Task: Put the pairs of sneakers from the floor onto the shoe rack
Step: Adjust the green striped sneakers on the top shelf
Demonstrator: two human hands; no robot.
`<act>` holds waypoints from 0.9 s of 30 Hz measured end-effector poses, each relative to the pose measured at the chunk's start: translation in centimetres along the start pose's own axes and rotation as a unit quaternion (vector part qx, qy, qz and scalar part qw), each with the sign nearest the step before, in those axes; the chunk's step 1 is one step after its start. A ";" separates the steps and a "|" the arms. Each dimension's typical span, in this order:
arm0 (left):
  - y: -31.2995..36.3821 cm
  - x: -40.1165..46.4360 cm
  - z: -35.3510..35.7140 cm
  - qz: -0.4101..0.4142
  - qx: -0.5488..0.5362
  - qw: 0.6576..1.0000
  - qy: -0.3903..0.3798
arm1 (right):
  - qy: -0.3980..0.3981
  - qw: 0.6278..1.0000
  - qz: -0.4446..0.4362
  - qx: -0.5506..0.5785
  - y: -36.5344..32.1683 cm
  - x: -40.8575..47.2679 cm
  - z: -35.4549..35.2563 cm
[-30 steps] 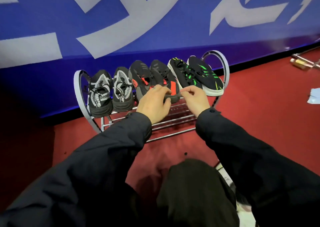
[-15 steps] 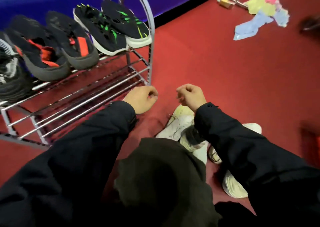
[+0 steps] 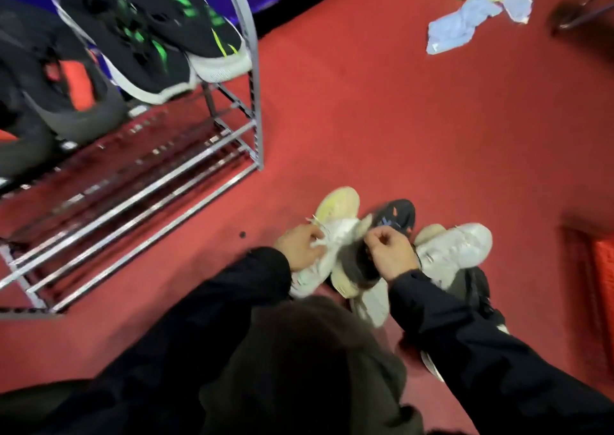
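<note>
Gripping a white sneaker [image 3: 335, 235] on the floor, left hand [image 3: 300, 247] and right hand [image 3: 390, 252] both closed.

Lower rack bars [image 3: 133, 198] lay bare; sneakers [image 3: 149, 32] filled the top tier. Red floor [image 3: 382, 119] between stood open.

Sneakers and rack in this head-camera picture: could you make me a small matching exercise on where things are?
Things:
1. black sneakers with green stripes
2. white sneaker with yellowish toe
3. pile of pastel cloths
4. pale grey sneaker

Places:
A. on the red floor, to the right of the right hand
B. top tier of the chrome shoe rack
C. under the left hand, at its laces
D. on the red floor, far upper right

Pairs: 1-B, 2-C, 3-D, 4-A
</note>
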State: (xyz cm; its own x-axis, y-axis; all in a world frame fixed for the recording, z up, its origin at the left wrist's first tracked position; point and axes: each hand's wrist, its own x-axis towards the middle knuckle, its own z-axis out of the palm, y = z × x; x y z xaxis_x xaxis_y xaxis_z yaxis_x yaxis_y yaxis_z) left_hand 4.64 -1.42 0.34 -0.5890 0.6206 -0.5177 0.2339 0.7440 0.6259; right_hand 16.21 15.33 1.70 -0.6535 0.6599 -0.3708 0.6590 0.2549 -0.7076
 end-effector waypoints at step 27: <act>9.1 -10.1 -24.5 -0.005 -0.666 0.616 0.420 | -0.159 0.952 -0.085 0.246 -32.0 4.5 8.0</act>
State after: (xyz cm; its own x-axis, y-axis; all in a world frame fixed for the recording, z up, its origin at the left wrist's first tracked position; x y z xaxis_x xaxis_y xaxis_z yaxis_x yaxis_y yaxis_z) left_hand -6.24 -6.95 25.57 -0.9090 -0.1453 -0.3907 -0.2862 -0.4641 0.8383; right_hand -10.75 4.48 17.89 -0.8663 0.3715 -0.3341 0.3304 -0.0755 -0.9408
